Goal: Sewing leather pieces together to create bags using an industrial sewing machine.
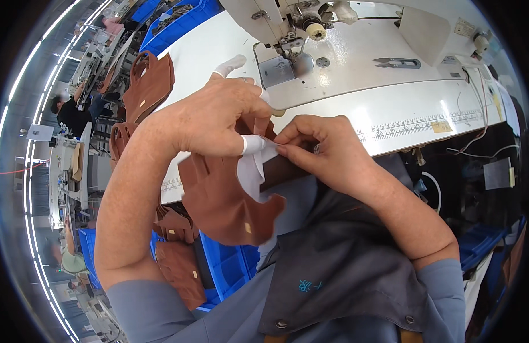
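Observation:
A brown leather bag piece [216, 200] with a small pale tag hangs over the front edge of the sewing table. White lining-like material [250, 170] shows at its opening. My left hand [216, 117], wearing white finger covers on the thumb and some fingers, is closed on the bag's upper edge. Close beside it, my right hand [327, 146] pinches the corner of the white material between thumb and forefinger. Both hands are just in front of the sewing machine [276, 26], clear of its needle area. The fingers partly hide the gripped edge.
Thread snips [397, 63] lie on the table right of the machine. A measuring scale [424, 126] runs along the front edge. Brown bags [153, 83] stand at the left. Blue bins [181, 23] are at the back left, and another blue bin [233, 266] sits below. Other people work far left.

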{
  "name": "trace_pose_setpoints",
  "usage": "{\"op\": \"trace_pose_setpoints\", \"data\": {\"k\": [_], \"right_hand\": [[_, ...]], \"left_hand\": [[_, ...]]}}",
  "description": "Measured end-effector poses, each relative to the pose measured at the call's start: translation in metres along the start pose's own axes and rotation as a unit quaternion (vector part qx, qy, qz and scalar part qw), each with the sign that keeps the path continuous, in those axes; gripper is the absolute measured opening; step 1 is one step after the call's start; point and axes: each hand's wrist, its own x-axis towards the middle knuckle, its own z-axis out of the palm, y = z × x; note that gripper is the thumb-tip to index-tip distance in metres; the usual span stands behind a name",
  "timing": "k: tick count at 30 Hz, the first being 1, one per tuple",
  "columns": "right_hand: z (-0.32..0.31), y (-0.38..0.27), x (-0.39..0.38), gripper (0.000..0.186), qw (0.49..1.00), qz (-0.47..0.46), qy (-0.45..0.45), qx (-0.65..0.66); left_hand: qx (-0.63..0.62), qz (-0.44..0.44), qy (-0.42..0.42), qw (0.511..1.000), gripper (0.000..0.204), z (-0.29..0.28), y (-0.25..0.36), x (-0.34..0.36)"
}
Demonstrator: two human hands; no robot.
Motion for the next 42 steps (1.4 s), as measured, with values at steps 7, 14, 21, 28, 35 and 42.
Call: {"op": "trace_pose_setpoints", "data": {"k": [7,14,21,28,35,42], "right_hand": [[-0.016,-0.026,-0.003,0.011,0.992,-0.121,0.028,-0.040],[-0.008,-0.036,-0.003,0.013,0.985,-0.160,0.037,-0.056],[-0.003,-0.043,-0.009,0.011,0.994,-0.103,0.015,0.033],[0.000,-0.042,-0.012,0.009,0.988,-0.149,0.032,-0.007],[0.001,-0.039,-0.010,0.008,0.989,-0.146,0.033,0.000],[0.000,-0.037,-0.007,0.008,0.992,-0.123,0.024,0.009]], "left_hand": [[0.003,-0.030,0.138,0.990,0.010,-0.020,0.045,-0.026],[-0.066,-0.093,0.235,0.965,0.014,-0.012,0.070,-0.045],[-0.004,-0.080,0.243,0.967,0.018,-0.016,0.081,-0.057],[-0.036,-0.061,0.255,0.964,0.013,-0.013,0.079,-0.059],[-0.082,-0.139,0.244,0.956,0.012,-0.007,0.074,-0.058],[-0.081,-0.135,0.239,0.958,0.012,-0.008,0.071,-0.055]]}}
